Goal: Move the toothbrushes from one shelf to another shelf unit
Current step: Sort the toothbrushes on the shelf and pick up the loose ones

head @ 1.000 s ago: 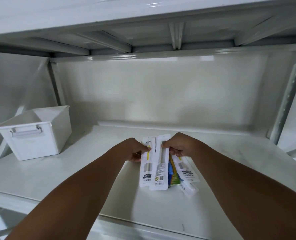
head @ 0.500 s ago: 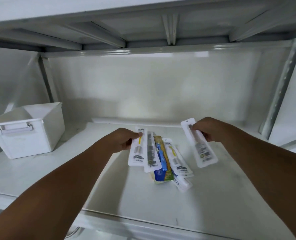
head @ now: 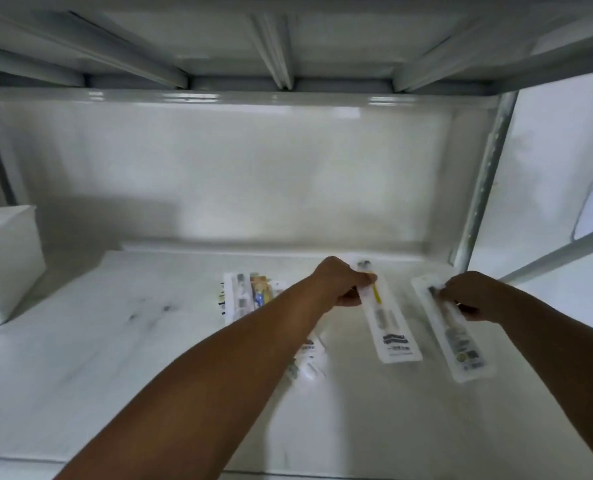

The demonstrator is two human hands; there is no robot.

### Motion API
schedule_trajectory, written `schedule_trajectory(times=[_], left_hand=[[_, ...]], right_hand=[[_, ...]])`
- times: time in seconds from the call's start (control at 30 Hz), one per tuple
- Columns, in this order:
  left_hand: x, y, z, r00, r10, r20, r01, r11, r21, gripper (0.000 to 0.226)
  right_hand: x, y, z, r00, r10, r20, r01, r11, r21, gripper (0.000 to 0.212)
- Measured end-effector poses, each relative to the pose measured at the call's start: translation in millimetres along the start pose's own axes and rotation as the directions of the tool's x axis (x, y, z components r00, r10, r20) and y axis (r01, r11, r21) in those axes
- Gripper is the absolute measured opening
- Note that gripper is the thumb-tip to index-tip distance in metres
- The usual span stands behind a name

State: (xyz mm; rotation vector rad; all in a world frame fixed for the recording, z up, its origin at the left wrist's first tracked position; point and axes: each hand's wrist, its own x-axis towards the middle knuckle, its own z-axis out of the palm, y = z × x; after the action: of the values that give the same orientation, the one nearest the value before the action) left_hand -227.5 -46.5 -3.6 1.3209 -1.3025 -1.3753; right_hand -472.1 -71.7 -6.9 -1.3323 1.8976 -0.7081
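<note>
A white metal shelf (head: 80, 341) holds a small pile of packaged toothbrushes (head: 250, 296) at centre. The left hand (head: 343, 282) pinches a yellow-handled pack (head: 388, 327); the right hand (head: 472, 296) grips another pack (head: 458, 337). Sorting seems midway.

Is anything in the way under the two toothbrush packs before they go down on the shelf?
Nothing visible. The left hand holds the yellow toothbrush pack, the right hand the other pack, over bare shelf.
</note>
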Motion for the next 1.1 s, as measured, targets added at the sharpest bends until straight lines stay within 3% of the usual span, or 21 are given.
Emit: schedule_trajectory(times=[0.1, 0.2, 0.3, 0.4, 0.5, 0.63, 0.7, 0.77, 0.83, 0.93, 1.1], left_hand=[[8.0, -13.4, 37.8, 0.998, 0.042, -0.038, -0.029, 0.959, 0.282, 0.028], [4.1, -27.6, 56.3, 0.977, 0.196, -0.084, -0.110, 0.801, 0.589, 0.047], [-4.5, -32.7, 53.9, 0.966, 0.251, -0.060, -0.134, 0.688, 0.713, 0.051], [-16.6, -23.2, 33.0, 0.941, 0.327, -0.089, -0.134, 0.601, 0.788, 0.045], [-29.7, -12.5, -9.7, 0.895, 0.403, -0.191, -0.060, 0.533, 0.844, 0.038], [-41.7, -16.7, -85.8, 0.817, 0.378, -0.436, 0.191, 0.535, 0.823, 0.043], [-48.2, -24.9, -114.1, 0.762, 0.326, -0.559, 0.338, 0.537, 0.773, 0.055], [-51.2, -34.2, -134.1, 0.739, 0.219, -0.637, 0.414, 0.598, 0.686, 0.069], [-51.8, -43.1, -147.2, 0.765, 0.077, -0.639, 0.415, 0.699, 0.582, 0.079], [-51.8, -49.1, -155.5, 0.795, 0.000, -0.606, 0.369, 0.794, 0.483, 0.078], [-51.0, -52.9, -159.9, 0.784, -0.023, -0.620, 0.311, 0.880, 0.360, 0.047]], right_hand=[[7.5, 12.7, -7.9, 1.000, -0.006, -0.001, 0.006, 0.999, -0.047, 0.028], [13.3, 12.6, -7.5, 1.000, 0.007, 0.000, -0.007, 0.995, -0.101, 0.024], [17.1, 2.2, -3.5, 0.999, 0.006, -0.042, -0.016, 0.972, -0.233, 0.026], [15.5, -21.9, 9.8, 0.966, -0.182, -0.183, 0.072, 0.870, -0.488, 0.027], [9.5, -58.1, 42.0, 0.918, -0.359, -0.165, 0.230, 0.825, -0.515, 0.021], [-11.3, -102.2, 104.7, 0.931, -0.321, 0.172, 0.353, 0.912, -0.208, 0.026], [-26.2, -114.6, 136.2, 0.902, -0.286, 0.323, 0.360, 0.912, -0.199, 0.034], [-34.3, -120.4, 161.0, 0.870, -0.244, 0.428, 0.360, 0.908, -0.215, 0.042], [-41.2, -123.1, 177.6, 0.853, -0.205, 0.480, 0.362, 0.895, -0.262, 0.044], [-45.9, -124.4, 190.4, 0.846, -0.186, 0.500, 0.360, 0.890, -0.278, 0.045], [-36.0, -116.8, 196.5, 0.858, -0.186, 0.478, 0.307, 0.933, -0.189, 0.037]])
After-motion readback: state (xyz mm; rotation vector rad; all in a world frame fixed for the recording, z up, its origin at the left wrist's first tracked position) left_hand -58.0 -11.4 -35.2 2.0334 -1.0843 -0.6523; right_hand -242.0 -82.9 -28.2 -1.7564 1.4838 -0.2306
